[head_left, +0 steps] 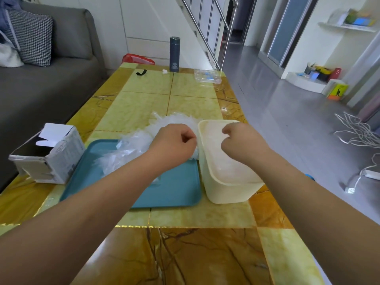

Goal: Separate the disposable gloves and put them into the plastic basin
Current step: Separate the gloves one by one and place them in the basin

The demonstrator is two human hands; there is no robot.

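Observation:
A heap of clear disposable gloves (133,145) lies on a teal tray (176,190) and spills past its far edge. To the right of the tray stands a cream plastic basin (226,190) with clear gloves inside. My left hand (174,140) hovers over the heap beside the basin's left rim, its fingers curled and pinching thin glove film. Above the basin, my right hand (240,138) has its fingers curled too and pinches glove film. The film between the two hands is too clear to make out.
An open white cardboard box (49,155) sits left of the tray. At the table's far end stand a dark flask (174,54), a clear plastic container (207,78) and a black clip (141,72). A grey sofa lies left, white cables on the floor right.

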